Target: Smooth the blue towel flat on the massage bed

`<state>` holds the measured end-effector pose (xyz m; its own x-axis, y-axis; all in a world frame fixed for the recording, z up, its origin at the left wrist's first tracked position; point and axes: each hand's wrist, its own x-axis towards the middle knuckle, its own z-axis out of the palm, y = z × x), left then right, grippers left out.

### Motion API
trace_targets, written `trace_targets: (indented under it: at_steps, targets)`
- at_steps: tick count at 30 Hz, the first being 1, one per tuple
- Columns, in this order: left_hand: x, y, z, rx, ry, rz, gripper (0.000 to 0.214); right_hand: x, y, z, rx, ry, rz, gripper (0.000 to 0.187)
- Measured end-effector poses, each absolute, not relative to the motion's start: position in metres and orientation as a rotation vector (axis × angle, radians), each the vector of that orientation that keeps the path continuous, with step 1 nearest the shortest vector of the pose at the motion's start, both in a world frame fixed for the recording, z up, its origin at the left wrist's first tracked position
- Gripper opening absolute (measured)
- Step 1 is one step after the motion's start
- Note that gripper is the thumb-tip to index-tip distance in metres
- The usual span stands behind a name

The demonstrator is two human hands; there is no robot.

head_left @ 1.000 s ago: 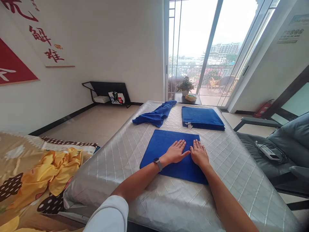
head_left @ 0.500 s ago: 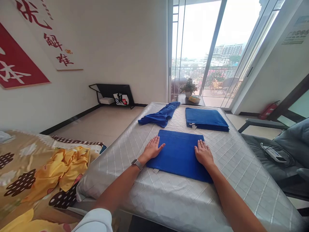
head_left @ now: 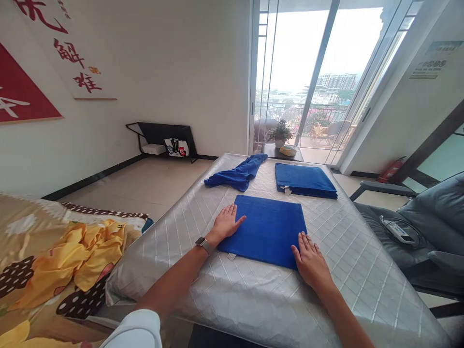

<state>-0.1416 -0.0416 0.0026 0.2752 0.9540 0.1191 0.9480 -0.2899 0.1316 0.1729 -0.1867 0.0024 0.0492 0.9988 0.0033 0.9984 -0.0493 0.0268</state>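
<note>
A folded blue towel (head_left: 266,227) lies flat on the silver quilted mattress (head_left: 326,290) in front of me. My left hand (head_left: 226,223), with a watch on its wrist, lies open and flat on the towel's left edge. My right hand (head_left: 311,260) lies open at the towel's near right corner, fingers stretched out on the cloth. Farther back a stack of folded blue towels (head_left: 303,180) sits on the right, and a crumpled blue towel (head_left: 237,172) lies to its left.
A bed with a brown and yellow patterned cover (head_left: 54,261) stands at the left. A grey reclining chair (head_left: 427,227) with a remote on it is at the right. Beyond the mattress are a small table with a potted plant (head_left: 280,131) and sliding glass doors.
Both hands slid apart from the towel's middle to its sides. Since then the right hand has drawn back toward me to the near right corner; the left hand stays at the left edge.
</note>
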Motion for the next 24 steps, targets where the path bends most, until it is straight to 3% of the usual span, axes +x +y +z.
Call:
trace_targets:
  at_steps: [4, 13, 17, 24]
  targets:
    - [-0.104, -0.055, 0.022, 2.537, 1.801, 0.287, 0.09, 0.17, -0.194, -0.005, 2.282, 2.178, -0.018, 0.067]
    - [0.038, -0.127, 0.017, 2.878, 0.913, 0.401, 0.078, 0.171, -0.197, -0.003, 2.299, 2.212, -0.048, 0.062]
    - [0.02, -0.126, 0.012, 2.801, 0.949, 0.361, 0.078, 0.171, -0.198, -0.004, 2.298, 2.214, -0.039, 0.064]
    - [-0.095, -0.121, 0.01, 2.666, 1.32, 0.192, 0.076, 0.171, -0.197, -0.007, 2.31, 2.215, -0.007, 0.068]
